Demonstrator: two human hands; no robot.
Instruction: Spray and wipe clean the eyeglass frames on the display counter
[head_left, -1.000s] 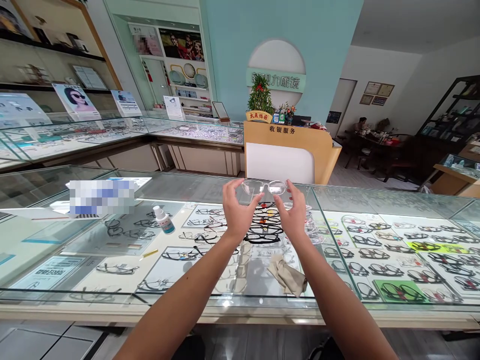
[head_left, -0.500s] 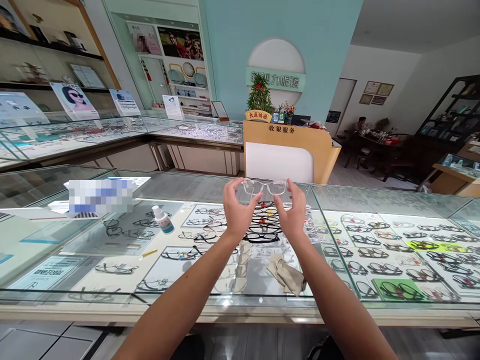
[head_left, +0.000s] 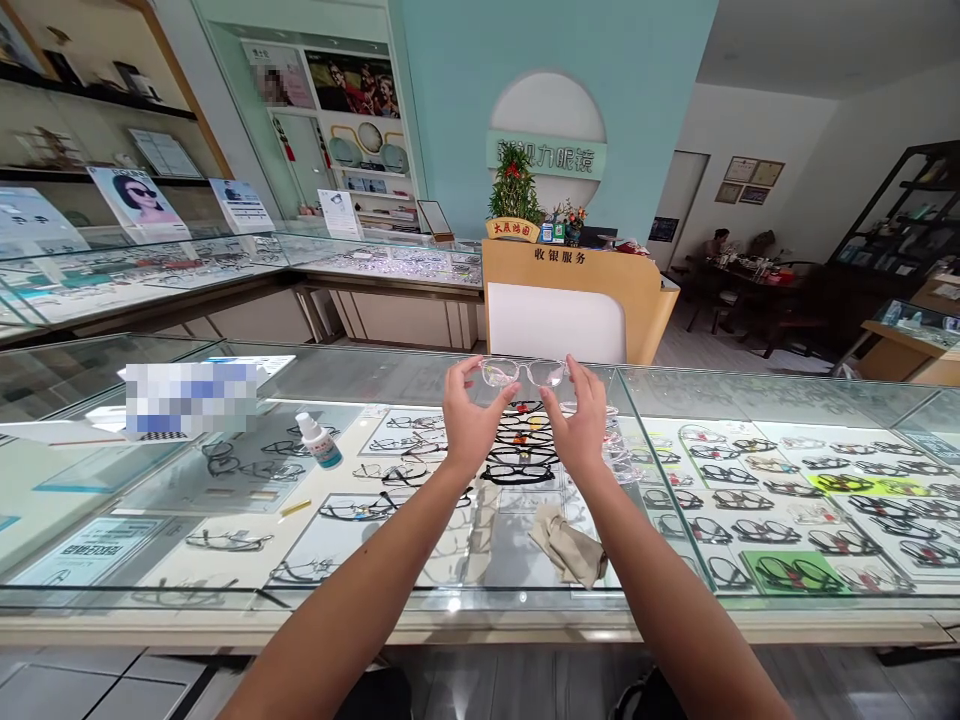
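A pair of clear-framed eyeglasses is held up above the glass display counter, lenses side by side. My left hand pinches its left side between thumb and fingers. My right hand grips the right side in the same way. Below the hands, a column of black-framed glasses shows, partly covered by my hands. A crumpled beige cloth lies on the counter near my right forearm.
A small white spray bottle with blue liquid stands left of my hands. A yellow strip lies nearby. Further left is a blurred-out box. Many frames fill the display on the right. A wooden cashier desk stands beyond the counter.
The eyeglasses tilt slightly differently in my hands, and their lenses now look more rounded. The whole view has shifted a little; the grip of both hands stays the same.
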